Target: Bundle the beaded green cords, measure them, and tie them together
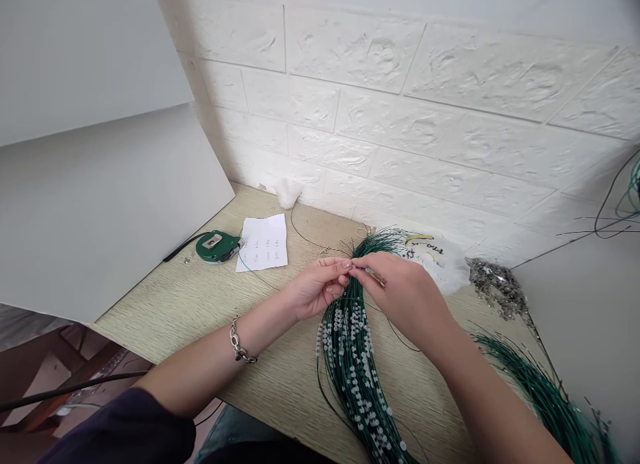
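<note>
My left hand (323, 287) and my right hand (400, 287) meet fingertip to fingertip at the centre. Both are pinched on a thin dark wire, which is mostly hidden between the fingers. Directly beneath them lies a thick bundle of green wires (353, 364) with many small whitish beads, running down toward the front edge. The bundle's bare ends fan out behind my right hand. One loose wire (310, 241) curves up to the left of my hands.
A green tape measure (218, 247) and a white paper with writing (265, 243) lie at the left. White plastic (443, 267) is behind my right hand. Silvery beaded strands (499, 289) and another green wire bundle (545, 391) lie right. A white brick-patterned wall (350, 104) stands behind.
</note>
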Demonstrator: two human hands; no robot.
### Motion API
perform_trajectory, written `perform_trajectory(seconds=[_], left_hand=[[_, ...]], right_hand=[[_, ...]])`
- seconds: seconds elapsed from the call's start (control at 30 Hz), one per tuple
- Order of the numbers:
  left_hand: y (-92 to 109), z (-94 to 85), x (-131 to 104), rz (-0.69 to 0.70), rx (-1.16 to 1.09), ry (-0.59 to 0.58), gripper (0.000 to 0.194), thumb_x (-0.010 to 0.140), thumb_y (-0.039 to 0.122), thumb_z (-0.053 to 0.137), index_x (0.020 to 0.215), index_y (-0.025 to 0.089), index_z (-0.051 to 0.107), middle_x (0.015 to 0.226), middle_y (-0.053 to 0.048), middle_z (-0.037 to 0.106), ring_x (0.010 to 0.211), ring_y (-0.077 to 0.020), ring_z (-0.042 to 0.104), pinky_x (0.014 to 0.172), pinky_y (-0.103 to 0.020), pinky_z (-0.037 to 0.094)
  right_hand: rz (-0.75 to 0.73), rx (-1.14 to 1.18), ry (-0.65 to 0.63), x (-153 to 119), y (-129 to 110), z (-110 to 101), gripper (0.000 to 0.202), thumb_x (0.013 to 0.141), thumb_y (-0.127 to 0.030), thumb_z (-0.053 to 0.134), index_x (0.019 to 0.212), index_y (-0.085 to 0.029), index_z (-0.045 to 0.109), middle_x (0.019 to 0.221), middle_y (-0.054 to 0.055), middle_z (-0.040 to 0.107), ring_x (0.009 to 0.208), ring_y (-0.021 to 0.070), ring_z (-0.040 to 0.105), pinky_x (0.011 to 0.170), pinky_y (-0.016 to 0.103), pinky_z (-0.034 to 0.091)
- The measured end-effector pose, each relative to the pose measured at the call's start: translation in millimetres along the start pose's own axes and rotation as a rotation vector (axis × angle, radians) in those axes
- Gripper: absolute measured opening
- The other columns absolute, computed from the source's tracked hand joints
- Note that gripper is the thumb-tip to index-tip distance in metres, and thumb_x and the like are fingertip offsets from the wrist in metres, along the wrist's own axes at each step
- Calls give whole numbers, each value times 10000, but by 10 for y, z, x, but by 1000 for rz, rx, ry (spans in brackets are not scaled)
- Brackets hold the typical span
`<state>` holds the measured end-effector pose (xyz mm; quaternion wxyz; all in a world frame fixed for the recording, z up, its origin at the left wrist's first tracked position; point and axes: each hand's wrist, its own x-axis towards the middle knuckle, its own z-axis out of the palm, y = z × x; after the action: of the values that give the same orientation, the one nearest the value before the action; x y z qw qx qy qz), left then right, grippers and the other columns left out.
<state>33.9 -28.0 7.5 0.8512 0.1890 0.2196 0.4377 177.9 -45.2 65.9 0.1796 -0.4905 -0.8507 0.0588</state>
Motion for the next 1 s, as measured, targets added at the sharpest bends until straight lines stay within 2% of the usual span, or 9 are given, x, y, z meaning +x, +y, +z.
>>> perform_trajectory(seconds=[0.1, 0.2, 0.33, 0.67, 0.77, 0.83, 0.93, 1.0], left_hand=[[-1, 5, -1, 6, 4, 16, 30, 690, 65, 592, 664, 54, 583, 520, 0, 504, 421, -3, 438, 345, -63, 291], [-2, 11, -2, 8, 0, 31, 51, 704, 72, 578, 656, 54, 577, 550, -19, 530, 426, 0, 436, 347, -56, 291], [3, 27, -9, 13, -8, 81, 60, 718, 70, 564, 661, 54, 572, 675, -69, 592, 445, 9, 450, 353, -46, 292], [-6, 27, 5, 51, -2, 132, 75, 733, 38, 528, 679, 69, 572, 659, -41, 585, 437, 10, 455, 342, -45, 311], [-20, 12, 18, 66, 7, 128, 91, 752, 56, 505, 741, 58, 596, 686, -57, 599, 509, -21, 526, 421, -63, 409], [-29, 5, 28, 60, -4, 114, 166, 764, 32, 445, 810, 42, 604, 773, -89, 617, 645, -67, 590, 542, -94, 477], [-42, -16, 45, 43, -22, 80, 309, 722, -65, 352, 902, 26, 586, 957, -131, 600, 871, -129, 594, 720, -142, 493], [-52, -35, 55, 45, -14, 68, 343, 716, -86, 351, 963, 31, 558, 997, -140, 585, 933, -143, 576, 776, -158, 480]], right_hand=[[-21, -22, 49, 0, 8, 25, 195, 824, -254, 414, 773, -177, 586, 734, 21, 571, 681, 117, 521, 588, 222, 332], [36, -2, 90, -2, -1, 36, 136, 787, -244, 436, 759, -174, 549, 730, 4, 555, 636, 108, 496, 572, 221, 318], [97, 35, 70, -1, -10, 32, 89, 748, -214, 414, 711, -175, 485, 693, -9, 531, 569, 99, 448, 529, 220, 283], [176, 156, 5, 51, 53, 10, 88, 707, -194, 387, 658, -181, 459, 522, -31, 452, 483, 98, 375, 464, 208, 227], [199, 222, -1, 78, 104, 33, 147, 748, -274, 412, 685, -188, 513, 491, -44, 443, 460, 92, 380, 464, 201, 246], [208, 245, 25, 92, 131, 38, 181, 768, -309, 419, 709, -197, 547, 493, -46, 452, 459, 89, 391, 468, 198, 260], [214, 255, 71, 105, 147, 32, 176, 772, -297, 432, 713, -197, 564, 520, -43, 489, 475, 86, 409, 482, 195, 279], [215, 269, 87, 106, 143, 26, 169, 769, -291, 442, 702, -189, 560, 552, -37, 518, 497, 87, 429, 501, 195, 295]])
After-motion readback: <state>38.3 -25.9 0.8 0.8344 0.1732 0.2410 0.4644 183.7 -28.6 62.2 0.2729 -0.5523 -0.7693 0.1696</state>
